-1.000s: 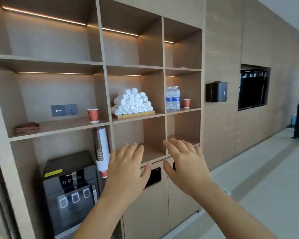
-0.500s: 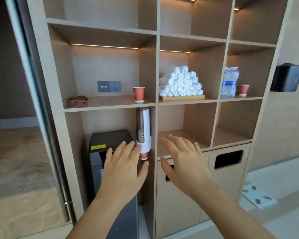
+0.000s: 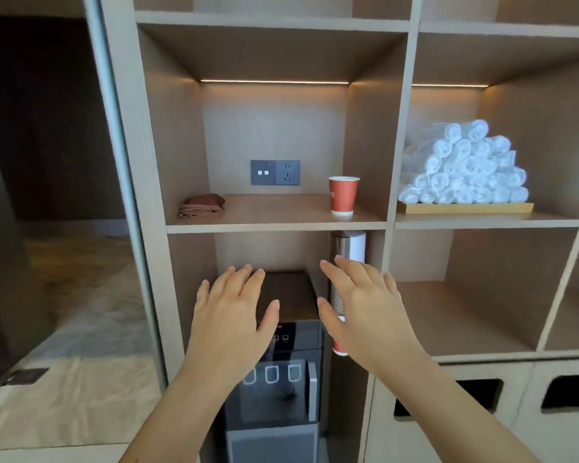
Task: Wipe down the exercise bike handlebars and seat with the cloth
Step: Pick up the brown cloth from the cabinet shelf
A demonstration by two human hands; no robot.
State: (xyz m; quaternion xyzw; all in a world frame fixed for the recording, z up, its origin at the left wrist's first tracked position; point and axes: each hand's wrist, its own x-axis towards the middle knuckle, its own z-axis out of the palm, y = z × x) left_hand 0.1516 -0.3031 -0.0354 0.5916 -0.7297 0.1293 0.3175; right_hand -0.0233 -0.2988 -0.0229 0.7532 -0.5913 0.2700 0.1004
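A folded brown cloth lies at the left end of a wooden shelf compartment, above and left of both hands. My left hand is held up with fingers spread, empty, in front of the black water dispenser. My right hand is raised beside it, also spread and empty, in front of the cup dispenser tube. Neither hand touches the cloth. No exercise bike is in view.
A red paper cup stands on the same shelf as the cloth. Rolled white towels sit stacked on a wooden tray to the right. A black water dispenser stands below. A cup dispenser tube hangs beside it. A glass door is at left.
The view has swung left and come closer to the shelving; the compartment with the brown cloth now sits centred. Both hands stay raised and spread, empty.
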